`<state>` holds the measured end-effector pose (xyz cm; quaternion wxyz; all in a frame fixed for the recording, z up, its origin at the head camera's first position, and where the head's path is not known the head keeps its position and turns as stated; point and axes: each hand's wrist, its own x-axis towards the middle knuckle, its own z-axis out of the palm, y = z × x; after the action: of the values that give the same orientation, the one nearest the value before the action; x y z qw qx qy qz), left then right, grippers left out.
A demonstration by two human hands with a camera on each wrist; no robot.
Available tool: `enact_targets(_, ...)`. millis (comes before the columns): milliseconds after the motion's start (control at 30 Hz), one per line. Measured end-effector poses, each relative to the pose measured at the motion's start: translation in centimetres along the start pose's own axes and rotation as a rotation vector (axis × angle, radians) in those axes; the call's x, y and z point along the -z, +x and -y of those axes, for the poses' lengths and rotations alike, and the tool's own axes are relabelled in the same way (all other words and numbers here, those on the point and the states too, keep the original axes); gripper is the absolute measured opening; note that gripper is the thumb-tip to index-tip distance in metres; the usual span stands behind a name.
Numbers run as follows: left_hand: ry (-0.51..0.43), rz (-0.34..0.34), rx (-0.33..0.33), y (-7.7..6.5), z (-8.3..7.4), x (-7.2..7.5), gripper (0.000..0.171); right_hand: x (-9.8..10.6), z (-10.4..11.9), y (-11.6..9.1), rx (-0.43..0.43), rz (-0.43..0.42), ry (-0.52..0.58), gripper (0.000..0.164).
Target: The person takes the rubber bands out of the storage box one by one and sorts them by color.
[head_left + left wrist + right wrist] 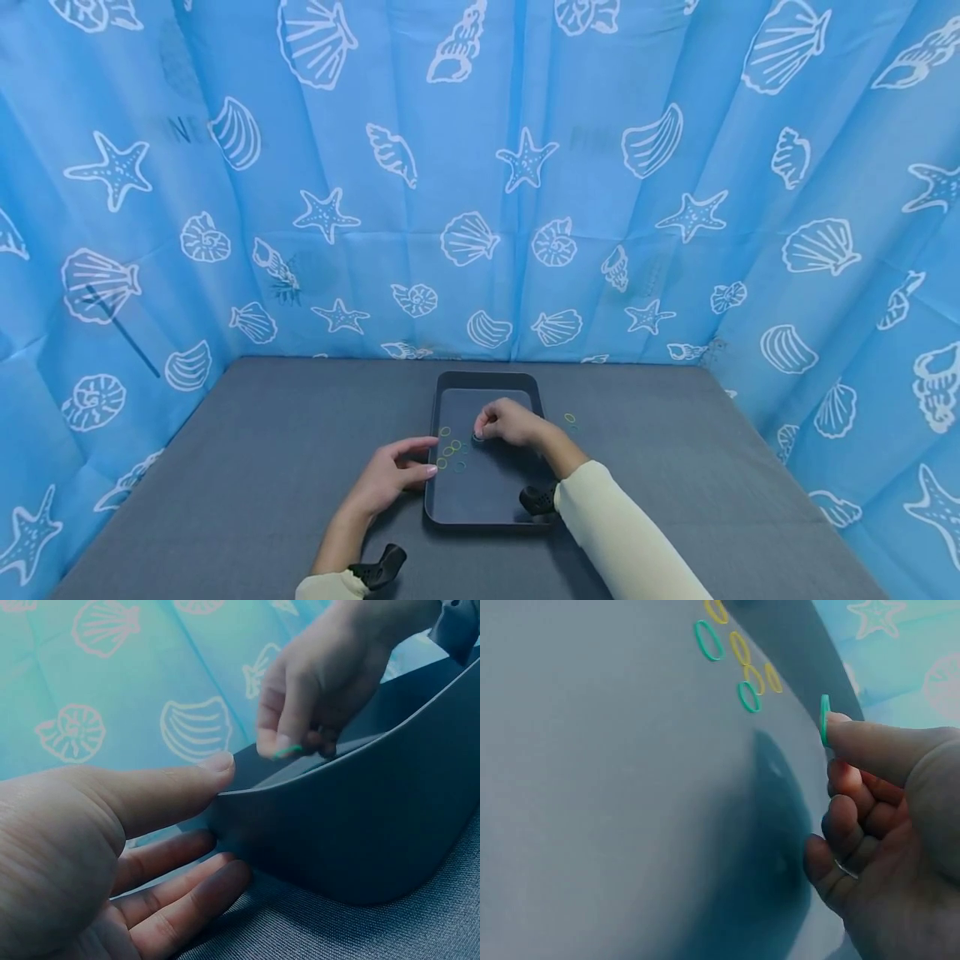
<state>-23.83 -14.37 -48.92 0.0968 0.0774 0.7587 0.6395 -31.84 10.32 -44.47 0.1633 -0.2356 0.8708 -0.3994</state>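
My right hand (510, 421) is over the dark grey tray (483, 500), its thumb and a finger pinching a small green rubber band (825, 720). In the right wrist view that band stands upright above the thumb tip, and the other fingers are curled. Several yellow rubber bands (734, 646) and green rubber bands (700, 641) lie on the tray's floor, toward its left side. My left hand (382, 481) is at the tray's left wall. Its thumb (214, 771) touches the rim, while the other fingers extend loosely beside the outer wall.
On the grey tabletop (300, 433), a yellow band (570, 414) and a faint green one lie right of the tray. A blue curtain (450, 133) with white shell prints hangs behind and at both sides. Each wrist wears a black camera mount (382, 567).
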Motion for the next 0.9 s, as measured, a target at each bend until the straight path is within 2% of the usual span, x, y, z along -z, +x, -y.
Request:
enact_targets(300,0.001,-0.004,0.003,0.0,-0.1,0.1,0.047,2.6,0.9,-0.8,0.054,-0.145,0.026,0.007)
enact_targets(433,0.01,-0.005,0.003,-0.1,-0.1,0.1,0.047,3.5,0.8,-1.1,0.043,-0.216,0.007,0.007)
enact_targets(633,0.014,-0.012,0.001,-0.3,-0.2,0.0,0.047,4.5,0.0,-1.7,0.025,-0.336,-0.015,0.006)
enact_targets(900,0.014,-0.012,-0.003,-0.2,-0.1,0.0,0.048,5.5,-2.0,-2.8,-0.026,-0.454,-0.037,0.005)
